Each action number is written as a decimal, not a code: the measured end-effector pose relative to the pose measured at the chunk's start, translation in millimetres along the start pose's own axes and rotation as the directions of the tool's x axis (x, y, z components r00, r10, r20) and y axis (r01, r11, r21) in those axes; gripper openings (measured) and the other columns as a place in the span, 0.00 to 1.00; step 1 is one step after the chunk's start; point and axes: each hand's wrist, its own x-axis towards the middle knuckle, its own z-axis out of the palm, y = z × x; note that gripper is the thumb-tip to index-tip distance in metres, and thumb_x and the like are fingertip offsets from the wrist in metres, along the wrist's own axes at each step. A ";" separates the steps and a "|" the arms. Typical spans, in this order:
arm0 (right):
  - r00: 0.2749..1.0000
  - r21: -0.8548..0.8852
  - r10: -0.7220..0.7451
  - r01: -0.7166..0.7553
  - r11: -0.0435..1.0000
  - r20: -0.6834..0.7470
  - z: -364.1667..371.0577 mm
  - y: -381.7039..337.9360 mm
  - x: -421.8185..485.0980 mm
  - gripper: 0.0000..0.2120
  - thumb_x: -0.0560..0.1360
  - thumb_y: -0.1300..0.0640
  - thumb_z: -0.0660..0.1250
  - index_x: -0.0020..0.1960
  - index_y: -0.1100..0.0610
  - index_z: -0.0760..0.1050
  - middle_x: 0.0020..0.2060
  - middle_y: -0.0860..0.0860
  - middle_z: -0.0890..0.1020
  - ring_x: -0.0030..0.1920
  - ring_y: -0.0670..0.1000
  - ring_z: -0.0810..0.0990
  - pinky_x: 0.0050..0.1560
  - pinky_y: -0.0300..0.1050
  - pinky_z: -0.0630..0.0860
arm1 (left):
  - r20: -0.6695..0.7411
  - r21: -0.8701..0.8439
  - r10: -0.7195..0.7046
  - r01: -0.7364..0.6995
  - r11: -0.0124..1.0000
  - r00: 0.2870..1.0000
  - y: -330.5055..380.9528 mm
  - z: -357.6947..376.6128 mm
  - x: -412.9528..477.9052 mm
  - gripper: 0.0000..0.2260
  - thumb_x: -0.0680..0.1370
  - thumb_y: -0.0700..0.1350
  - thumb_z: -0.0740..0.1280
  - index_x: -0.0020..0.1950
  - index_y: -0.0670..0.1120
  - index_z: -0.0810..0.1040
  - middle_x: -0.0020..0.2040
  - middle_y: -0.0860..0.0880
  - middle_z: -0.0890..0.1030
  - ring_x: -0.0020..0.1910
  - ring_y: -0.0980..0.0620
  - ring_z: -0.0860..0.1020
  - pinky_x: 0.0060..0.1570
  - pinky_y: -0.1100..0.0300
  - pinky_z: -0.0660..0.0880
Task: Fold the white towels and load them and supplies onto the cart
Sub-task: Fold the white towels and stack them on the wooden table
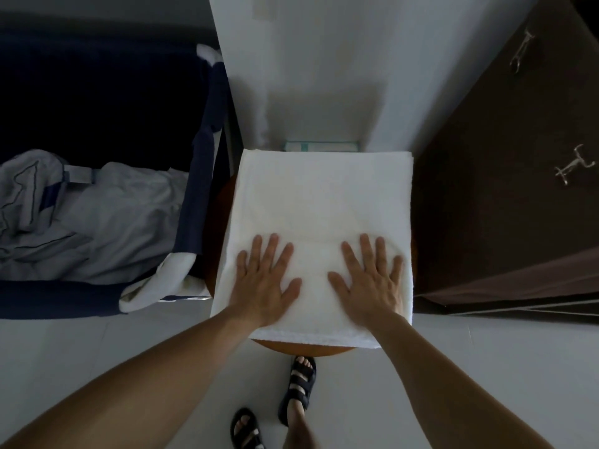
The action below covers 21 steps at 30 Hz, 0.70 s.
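I saw the white towel folded into a smooth, thick rectangle on the round wooden table, its long axis running away from me. My left hand and right hand lay flat on its near end, fingers straight and spread (palms down). Print on the teal-marked box beyond was too blurred to read.

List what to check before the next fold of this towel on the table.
1. Both hands flat on the white towel, left hand and right hand, fingers spread: ok.
2. Towel surface smooth: ok.
3. Towel fully supported: its near edge overhangs the round wooden table: not ok.
4. Far edge free of the teal-striped box behind it: cannot tell.
5. Room in the dark blue bin at left, which holds crumpled pale linen: cannot tell.
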 end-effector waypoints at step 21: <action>0.929 0.041 -0.332 0.342 0.939 -0.162 -114.7 -136.7 95.6 0.33 0.76 0.29 0.31 0.75 0.41 0.28 0.76 0.47 0.29 0.76 0.53 0.27 0.75 0.63 0.36 | -0.208 -0.011 -0.207 0.209 0.978 0.956 -95.0 -139.2 69.0 0.32 0.78 0.66 0.35 0.78 0.54 0.32 0.77 0.52 0.31 0.77 0.47 0.31 0.75 0.45 0.36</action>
